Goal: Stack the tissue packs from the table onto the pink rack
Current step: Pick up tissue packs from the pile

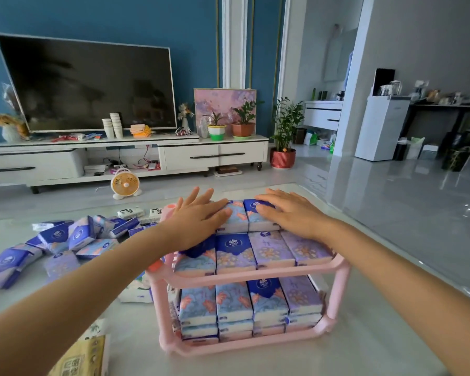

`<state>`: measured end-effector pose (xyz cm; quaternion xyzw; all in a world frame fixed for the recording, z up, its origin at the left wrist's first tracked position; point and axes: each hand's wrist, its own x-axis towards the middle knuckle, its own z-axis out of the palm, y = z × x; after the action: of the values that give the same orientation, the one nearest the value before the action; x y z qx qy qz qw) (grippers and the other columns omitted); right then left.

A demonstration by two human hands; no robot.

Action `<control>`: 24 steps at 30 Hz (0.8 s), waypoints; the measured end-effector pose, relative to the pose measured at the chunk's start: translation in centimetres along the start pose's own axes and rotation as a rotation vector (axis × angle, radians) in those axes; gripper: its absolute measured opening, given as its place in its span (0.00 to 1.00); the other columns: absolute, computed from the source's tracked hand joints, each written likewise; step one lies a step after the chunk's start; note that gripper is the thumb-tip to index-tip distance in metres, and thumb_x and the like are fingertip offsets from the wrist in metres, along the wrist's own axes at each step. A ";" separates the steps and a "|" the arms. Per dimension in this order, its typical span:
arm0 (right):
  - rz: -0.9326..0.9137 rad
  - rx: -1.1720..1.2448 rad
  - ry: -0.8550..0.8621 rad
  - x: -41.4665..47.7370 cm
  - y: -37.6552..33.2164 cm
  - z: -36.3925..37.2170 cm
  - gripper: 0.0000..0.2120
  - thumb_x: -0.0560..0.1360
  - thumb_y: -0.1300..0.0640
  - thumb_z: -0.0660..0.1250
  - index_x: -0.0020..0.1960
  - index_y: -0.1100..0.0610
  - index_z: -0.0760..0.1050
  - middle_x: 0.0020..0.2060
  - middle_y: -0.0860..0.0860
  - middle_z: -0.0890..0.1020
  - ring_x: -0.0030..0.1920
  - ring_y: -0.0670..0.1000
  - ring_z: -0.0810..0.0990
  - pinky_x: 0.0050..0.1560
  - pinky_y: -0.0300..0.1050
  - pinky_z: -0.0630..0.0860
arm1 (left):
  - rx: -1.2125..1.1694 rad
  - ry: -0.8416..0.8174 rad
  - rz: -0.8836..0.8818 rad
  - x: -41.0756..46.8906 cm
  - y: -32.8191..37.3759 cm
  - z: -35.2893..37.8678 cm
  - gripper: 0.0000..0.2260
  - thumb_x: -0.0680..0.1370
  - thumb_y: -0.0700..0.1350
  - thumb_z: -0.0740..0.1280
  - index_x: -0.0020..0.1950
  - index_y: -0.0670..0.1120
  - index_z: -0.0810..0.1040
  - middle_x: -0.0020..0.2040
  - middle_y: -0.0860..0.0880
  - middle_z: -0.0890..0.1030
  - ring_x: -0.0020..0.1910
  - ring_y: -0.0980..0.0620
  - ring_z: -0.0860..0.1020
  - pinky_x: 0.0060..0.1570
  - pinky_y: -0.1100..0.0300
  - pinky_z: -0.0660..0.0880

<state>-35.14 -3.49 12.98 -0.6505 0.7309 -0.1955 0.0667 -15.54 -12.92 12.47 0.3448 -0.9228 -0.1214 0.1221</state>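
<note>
The pink rack point(339, 283) stands on the pale table, with blue and purple tissue packs filling both tiers. Its upper tier carries a front row of packs point(272, 248) and a raised back row point(251, 215). My left hand point(198, 221) lies flat with straight fingers on the left side of that back row. Flat on the right side of the same row lies my right hand point(291, 213). On the lower tier several packs point(250, 305) are stacked in layers. To the left, a loose heap of tissue packs point(65, 242) lies on the table.
A yellow tissue bag point(79, 359) lies at the near left edge, and white tissue packs point(136, 291) sit beside the rack's left post. Small white packs point(130, 213) rest at the table's far side. Beyond stand a small orange fan point(124, 183) and a TV cabinet.
</note>
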 end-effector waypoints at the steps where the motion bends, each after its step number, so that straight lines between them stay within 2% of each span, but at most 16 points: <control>1: 0.030 0.215 0.074 -0.2 -0.2 -0.4 0.22 0.80 0.44 0.52 0.72 0.48 0.63 0.74 0.47 0.58 0.73 0.46 0.56 0.71 0.42 0.51 | -0.127 0.061 0.001 -0.2 0.1 -0.4 0.21 0.80 0.57 0.49 0.72 0.53 0.65 0.77 0.51 0.51 0.75 0.52 0.42 0.72 0.50 0.41; 3: 0.082 0.567 0.249 -0.9 -0.8 -1.7 0.19 0.81 0.49 0.54 0.69 0.53 0.68 0.70 0.48 0.67 0.67 0.43 0.64 0.62 0.37 0.58 | -0.413 0.208 -0.009 -0.9 0.3 -1.4 0.19 0.81 0.55 0.51 0.64 0.49 0.75 0.75 0.53 0.59 0.75 0.55 0.49 0.71 0.54 0.48; 5: 0.128 0.650 0.402 -1.4 -1.1 -3.1 0.18 0.81 0.52 0.54 0.66 0.57 0.72 0.64 0.50 0.73 0.64 0.46 0.69 0.58 0.37 0.61 | -0.586 0.345 -0.016 -2.1 -0.1 -2.3 0.17 0.80 0.56 0.55 0.58 0.50 0.77 0.70 0.53 0.68 0.70 0.57 0.61 0.65 0.59 0.57; 7: 0.153 0.622 0.436 -2.0 -1.8 -4.0 0.18 0.80 0.51 0.55 0.64 0.59 0.72 0.62 0.52 0.75 0.63 0.49 0.71 0.58 0.41 0.63 | -0.676 0.472 -0.010 -4.1 -0.9 -3.3 0.15 0.79 0.56 0.56 0.54 0.51 0.78 0.62 0.53 0.74 0.60 0.56 0.69 0.54 0.64 0.64; 10: 0.149 0.583 0.369 -2.2 -4.3 -4.4 0.21 0.80 0.49 0.55 0.59 0.65 0.72 0.61 0.59 0.76 0.62 0.56 0.73 0.65 0.52 0.67 | -0.774 0.591 -0.008 -8.2 -2.8 -4.2 0.14 0.74 0.53 0.58 0.52 0.49 0.78 0.56 0.55 0.76 0.56 0.56 0.72 0.46 0.71 0.64; 12: 0.120 0.646 0.296 -2.1 -7.2 -4.4 0.20 0.80 0.49 0.54 0.59 0.63 0.74 0.58 0.57 0.77 0.60 0.55 0.75 0.64 0.50 0.69 | -0.799 0.611 -0.045 -11.0 -4.9 -4.2 0.11 0.76 0.51 0.61 0.52 0.49 0.79 0.54 0.55 0.77 0.54 0.56 0.73 0.47 0.69 0.64; 14: 0.078 0.736 0.223 -1.7 -10.2 -3.9 0.16 0.81 0.51 0.54 0.57 0.59 0.75 0.53 0.54 0.79 0.55 0.52 0.78 0.57 0.47 0.73 | -0.791 0.650 -0.092 -13.5 -7.6 -4.2 0.09 0.75 0.52 0.62 0.48 0.52 0.79 0.50 0.56 0.79 0.50 0.58 0.75 0.48 0.66 0.65; 15: 0.048 0.752 0.201 -1.4 -11.7 -3.4 0.12 0.80 0.53 0.56 0.53 0.57 0.76 0.50 0.53 0.80 0.52 0.51 0.79 0.53 0.45 0.75 | -0.795 0.678 -0.124 -14.8 -9.0 -4.0 0.05 0.75 0.50 0.62 0.46 0.53 0.78 0.48 0.57 0.79 0.49 0.59 0.75 0.49 0.66 0.66; 16: 0.019 0.744 0.188 -1.0 -13.2 -2.6 0.09 0.80 0.56 0.57 0.49 0.56 0.76 0.46 0.52 0.81 0.48 0.50 0.79 0.49 0.43 0.76 | -0.810 0.707 -0.155 -16.1 -10.3 -3.7 0.06 0.77 0.45 0.62 0.45 0.53 0.78 0.47 0.56 0.79 0.48 0.59 0.75 0.50 0.64 0.67; 18: -0.036 0.707 0.179 -0.3 -16.3 -0.7 0.08 0.78 0.64 0.58 0.45 0.56 0.74 0.40 0.51 0.80 0.41 0.48 0.78 0.41 0.38 0.75 | -0.825 0.808 -0.218 -18.9 -12.7 -2.6 0.13 0.77 0.33 0.61 0.44 0.51 0.78 0.46 0.53 0.80 0.46 0.56 0.77 0.50 0.63 0.70; 21: -0.121 0.645 0.134 0.7 -20.7 2.5 0.13 0.75 0.73 0.55 0.41 0.57 0.72 0.37 0.52 0.79 0.32 0.45 0.75 0.32 0.33 0.72 | -0.776 0.966 -0.325 -22.8 -15.1 -0.6 0.19 0.73 0.24 0.59 0.40 0.48 0.76 0.39 0.49 0.79 0.38 0.59 0.78 0.37 0.70 0.75; 24: -0.187 0.575 0.021 1.6 -24.7 5.6 0.16 0.74 0.75 0.55 0.39 0.56 0.72 0.35 0.52 0.79 0.24 0.42 0.75 0.27 0.33 0.72 | -0.747 1.025 -0.467 -25.9 -17.2 1.4 0.24 0.72 0.24 0.57 0.38 0.55 0.76 0.34 0.47 0.79 0.27 0.57 0.75 0.26 0.65 0.71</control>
<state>-10.56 -8.06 17.31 -0.6673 0.5831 -0.4066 0.2223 13.40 -8.10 2.16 0.4838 -0.5454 -0.2766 0.6260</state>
